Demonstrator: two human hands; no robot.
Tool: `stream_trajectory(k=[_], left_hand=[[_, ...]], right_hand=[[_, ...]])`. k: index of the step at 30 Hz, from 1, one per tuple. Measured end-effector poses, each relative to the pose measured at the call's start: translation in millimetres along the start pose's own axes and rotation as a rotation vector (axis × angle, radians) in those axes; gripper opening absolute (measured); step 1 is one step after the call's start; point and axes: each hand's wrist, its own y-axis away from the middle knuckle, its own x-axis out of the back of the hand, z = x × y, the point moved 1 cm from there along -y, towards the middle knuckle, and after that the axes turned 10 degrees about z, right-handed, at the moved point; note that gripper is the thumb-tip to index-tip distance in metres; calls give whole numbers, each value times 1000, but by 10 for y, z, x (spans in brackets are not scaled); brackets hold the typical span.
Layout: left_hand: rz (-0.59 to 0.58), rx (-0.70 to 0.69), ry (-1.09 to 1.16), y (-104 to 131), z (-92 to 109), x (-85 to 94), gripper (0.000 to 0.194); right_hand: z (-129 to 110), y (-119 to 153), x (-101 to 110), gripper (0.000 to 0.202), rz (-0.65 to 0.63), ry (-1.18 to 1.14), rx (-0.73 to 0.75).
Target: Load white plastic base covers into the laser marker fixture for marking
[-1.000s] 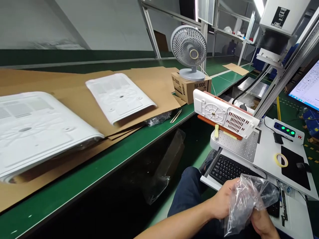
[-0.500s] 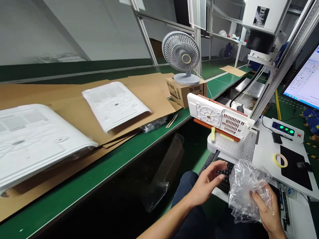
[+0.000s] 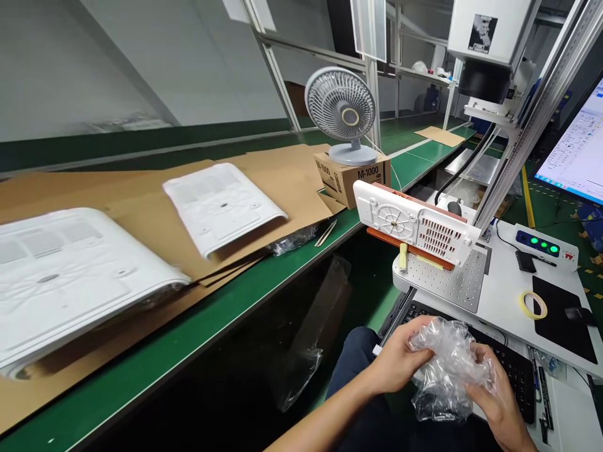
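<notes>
A crumpled clear plastic bag point(image 3: 447, 370) is held between both hands over my lap, in front of the keyboard point(image 3: 511, 370). My left hand point(image 3: 402, 355) grips its left side with thumb and fingers. On the right side my right hand point(image 3: 494, 389) is closed on the same bag, with part of the fingers behind the film. Beyond the hands, a white plastic panel point(image 3: 414, 223) with a round grille and rows of slots stands tilted in an orange-brown holder point(image 3: 386, 237) on a perforated metal plate point(image 3: 443, 279).
Two white covers point(image 3: 226, 204) lie on cardboard point(image 3: 292, 169) along the green bench point(image 3: 226, 289). A fan point(image 3: 346, 113) stands on a carton point(image 3: 351, 179). To the right are a tape roll point(image 3: 534, 306), a mouse point(image 3: 579, 315) and a monitor point(image 3: 572, 147). A machine head point(image 3: 490, 50) hangs above the plate.
My left hand has moved right and closed on the plastic bag, which only my right hand held before. The bag has shifted slightly left and is more bunched.
</notes>
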Motion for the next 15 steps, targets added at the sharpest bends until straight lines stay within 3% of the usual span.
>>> stream_trajectory(k=[5,8,11,15], left_hand=[[46,-8,15,-11,72,169,41],[63,-54,-22,2,54,154,35],[96,-236,-160,13,28,147,26],[37,-563,-456,52,-45,163,32]], right_hand=[[-74,37,26,86,-48,-230,-121],[75,29,-105,86,-77,-291,-200],[234,11,-264,74,-48,-301,-289],[261,-7,-323,75,-84,-413,-300]])
